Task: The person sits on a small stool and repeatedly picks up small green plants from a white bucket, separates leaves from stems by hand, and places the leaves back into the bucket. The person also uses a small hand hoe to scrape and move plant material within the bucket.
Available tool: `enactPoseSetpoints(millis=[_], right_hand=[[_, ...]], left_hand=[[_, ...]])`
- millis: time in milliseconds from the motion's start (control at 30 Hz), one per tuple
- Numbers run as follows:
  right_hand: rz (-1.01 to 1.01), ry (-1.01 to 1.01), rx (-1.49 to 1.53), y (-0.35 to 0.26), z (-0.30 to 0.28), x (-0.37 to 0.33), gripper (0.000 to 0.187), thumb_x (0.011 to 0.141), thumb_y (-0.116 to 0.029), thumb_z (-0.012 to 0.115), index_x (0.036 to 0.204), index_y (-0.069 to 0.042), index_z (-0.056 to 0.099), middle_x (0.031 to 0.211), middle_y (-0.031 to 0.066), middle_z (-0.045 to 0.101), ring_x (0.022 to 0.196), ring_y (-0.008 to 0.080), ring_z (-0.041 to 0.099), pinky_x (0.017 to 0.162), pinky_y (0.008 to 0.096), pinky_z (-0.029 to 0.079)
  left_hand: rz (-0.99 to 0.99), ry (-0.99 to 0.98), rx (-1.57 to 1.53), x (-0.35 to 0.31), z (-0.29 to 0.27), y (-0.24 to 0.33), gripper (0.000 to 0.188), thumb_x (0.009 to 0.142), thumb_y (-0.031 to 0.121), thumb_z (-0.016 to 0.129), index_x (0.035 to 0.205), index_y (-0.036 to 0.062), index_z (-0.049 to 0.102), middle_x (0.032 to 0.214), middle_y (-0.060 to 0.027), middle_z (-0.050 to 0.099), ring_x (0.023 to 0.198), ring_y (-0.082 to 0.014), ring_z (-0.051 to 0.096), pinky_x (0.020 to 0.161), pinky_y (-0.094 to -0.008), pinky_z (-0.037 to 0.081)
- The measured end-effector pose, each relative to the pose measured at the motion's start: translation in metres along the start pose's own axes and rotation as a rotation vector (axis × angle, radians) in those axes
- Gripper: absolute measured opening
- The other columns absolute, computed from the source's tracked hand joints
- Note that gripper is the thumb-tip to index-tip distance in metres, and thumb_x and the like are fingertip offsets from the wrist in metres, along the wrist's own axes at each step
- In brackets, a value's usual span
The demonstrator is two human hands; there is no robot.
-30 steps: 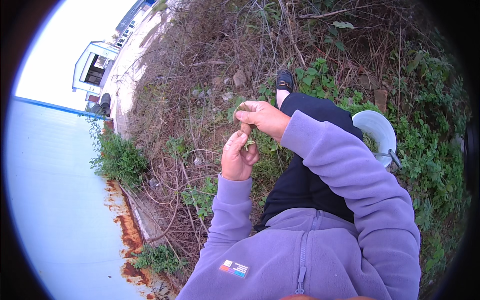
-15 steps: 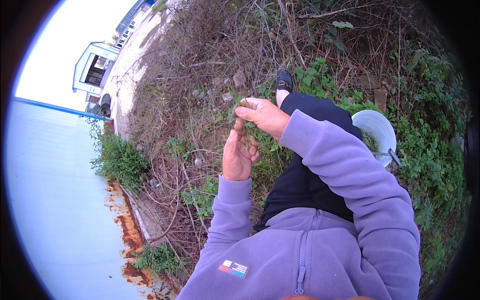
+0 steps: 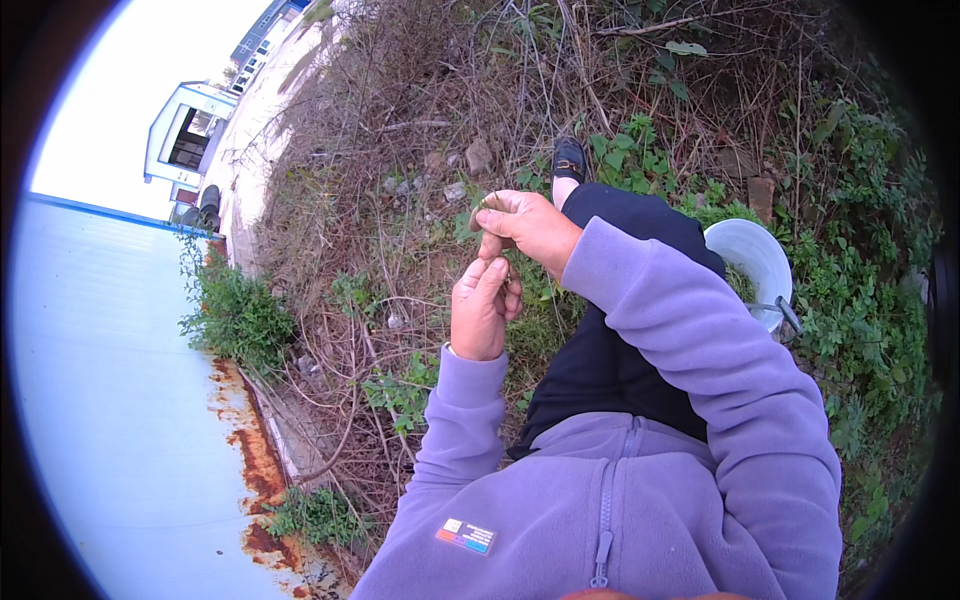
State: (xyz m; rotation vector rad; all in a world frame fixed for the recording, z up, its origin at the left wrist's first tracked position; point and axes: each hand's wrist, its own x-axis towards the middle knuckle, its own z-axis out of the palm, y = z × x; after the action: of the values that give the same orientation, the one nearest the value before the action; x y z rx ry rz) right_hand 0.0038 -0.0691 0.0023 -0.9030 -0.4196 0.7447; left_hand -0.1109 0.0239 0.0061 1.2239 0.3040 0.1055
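My right hand (image 3: 532,232) has its thumb and index finger pinched together, with a thin green sprig (image 3: 484,203) showing at the fingertips. Just below it, my left hand (image 3: 480,315) is closed, thumb pressed against the curled fingers. Bits of greenery peek out between those fingers. The two hands meet at the fingertips, above the weedy ground. To the right of my leg stands a white bucket (image 3: 779,250) with cut-looking greens (image 3: 740,283) inside. A grey handle-like piece (image 3: 790,316) lies across its near rim; its full shape is hidden.
Dry twigs, vines and stones (image 3: 479,156) cover the ground ahead. Leafy plants (image 3: 870,300) grow thickly on the right. A rust-edged pale metal panel (image 3: 120,400) runs along the left, with a bush (image 3: 240,310) beside it. My dark shoe (image 3: 569,160) rests ahead of the hands.
My left hand has closed from loosely spread fingers into a pinch, its thumb moving slightly up and right. Less greenery shows between the hands. The right hand has barely moved.
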Motion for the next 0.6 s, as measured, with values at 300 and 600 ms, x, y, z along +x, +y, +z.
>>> enactPoseSetpoints(millis=[300,600], right_hand=[[-0.006,-0.023,0.002,-0.002,0.001,-0.001,0.019,0.094,-0.016,0.052,0.100,0.002,0.052,0.069,0.0041,0.058,0.064,0.0116,0.056,0.063,0.0247,0.043],[0.005,0.037,-0.033,-0.003,0.003,0.001,0.035,0.092,-0.017,0.057,0.116,0.007,0.051,0.075,0.0069,0.059,0.063,0.0129,0.055,0.060,0.0279,0.047]], left_hand=[[-0.038,-0.102,0.061,-0.002,-0.004,0.002,0.016,0.094,0.022,0.051,0.085,0.0089,0.049,0.063,-0.0010,0.046,0.046,-0.0078,0.035,0.042,-0.0207,0.028],[-0.029,-0.101,0.200,-0.010,-0.001,0.006,0.019,0.093,0.022,0.051,0.107,0.0085,0.049,0.061,0.0031,0.038,0.047,-0.0055,0.032,0.041,-0.0204,0.025]])
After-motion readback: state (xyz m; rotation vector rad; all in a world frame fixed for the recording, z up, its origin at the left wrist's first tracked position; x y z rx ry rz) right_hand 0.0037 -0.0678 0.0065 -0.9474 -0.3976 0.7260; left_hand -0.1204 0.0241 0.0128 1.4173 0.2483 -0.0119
